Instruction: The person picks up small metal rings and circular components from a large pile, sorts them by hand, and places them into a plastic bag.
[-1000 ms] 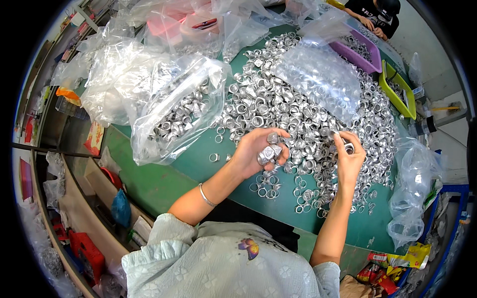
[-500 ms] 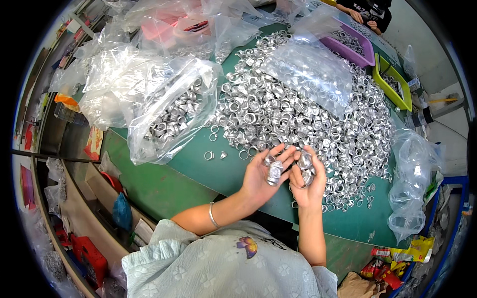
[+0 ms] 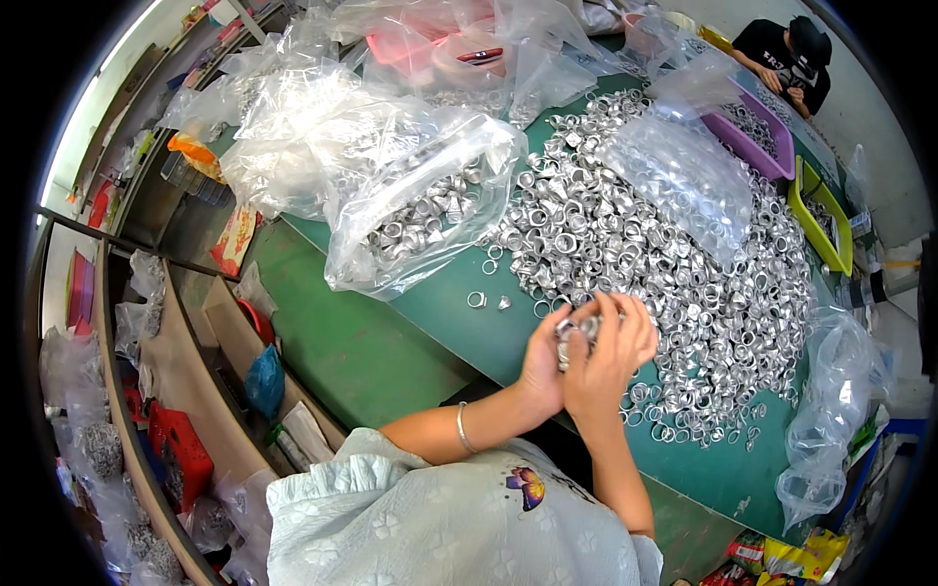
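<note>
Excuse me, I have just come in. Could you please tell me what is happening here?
A person holds some silvery rings between the cupped left hand and right hand, at the near edge of a big pile of similar rings on a green table. More rings lie in a clear plastic bag left of the pile. At the far right, another person has both hands close together; what they hold is too small to tell.

There are uncountable rings (image 3: 586,234), one purple tray (image 3: 777,168), one lime tray (image 3: 837,262).

Shiny metal rings (image 3: 640,244), glossy crinkly plastic bag (image 3: 355,256)
</note>
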A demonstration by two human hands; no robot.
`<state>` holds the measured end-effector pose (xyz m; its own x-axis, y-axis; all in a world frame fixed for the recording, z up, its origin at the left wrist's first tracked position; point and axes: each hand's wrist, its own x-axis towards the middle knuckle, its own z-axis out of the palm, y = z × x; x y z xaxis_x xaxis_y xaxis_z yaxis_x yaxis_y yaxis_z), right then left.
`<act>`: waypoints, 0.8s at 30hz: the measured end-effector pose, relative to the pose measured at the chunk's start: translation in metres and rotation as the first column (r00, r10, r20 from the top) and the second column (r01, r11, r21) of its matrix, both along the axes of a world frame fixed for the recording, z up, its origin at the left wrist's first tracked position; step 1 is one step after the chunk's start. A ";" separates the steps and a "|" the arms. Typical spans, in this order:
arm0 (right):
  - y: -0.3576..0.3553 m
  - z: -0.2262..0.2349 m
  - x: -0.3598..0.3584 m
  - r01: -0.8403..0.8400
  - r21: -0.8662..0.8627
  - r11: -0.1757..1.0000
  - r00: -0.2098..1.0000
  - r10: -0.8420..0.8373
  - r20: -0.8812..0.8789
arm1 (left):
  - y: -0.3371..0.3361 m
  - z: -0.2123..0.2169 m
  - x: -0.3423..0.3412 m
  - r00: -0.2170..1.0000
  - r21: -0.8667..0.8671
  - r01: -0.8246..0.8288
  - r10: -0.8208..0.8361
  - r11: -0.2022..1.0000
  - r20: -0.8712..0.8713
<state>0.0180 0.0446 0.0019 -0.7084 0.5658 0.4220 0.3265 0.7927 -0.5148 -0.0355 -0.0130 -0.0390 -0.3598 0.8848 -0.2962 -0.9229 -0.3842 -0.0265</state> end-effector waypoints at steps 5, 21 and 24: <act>-0.008 0.014 0.012 -0.203 -0.156 0.967 0.972 0.180 -0.150 | -0.020 0.023 -0.056 0.937 0.006 -0.202 0.192 0.979 0.291; 0.080 0.005 0.056 0.066 -0.303 0.951 0.992 -0.031 0.119 | -0.056 0.007 -0.252 -0.065 0.188 -0.982 -0.957 0.011 -0.283; 0.099 0.011 0.041 0.086 -0.266 0.960 0.994 -0.066 0.082 | -0.054 -0.014 -0.239 -0.220 0.242 -0.955 -0.955 0.169 -0.200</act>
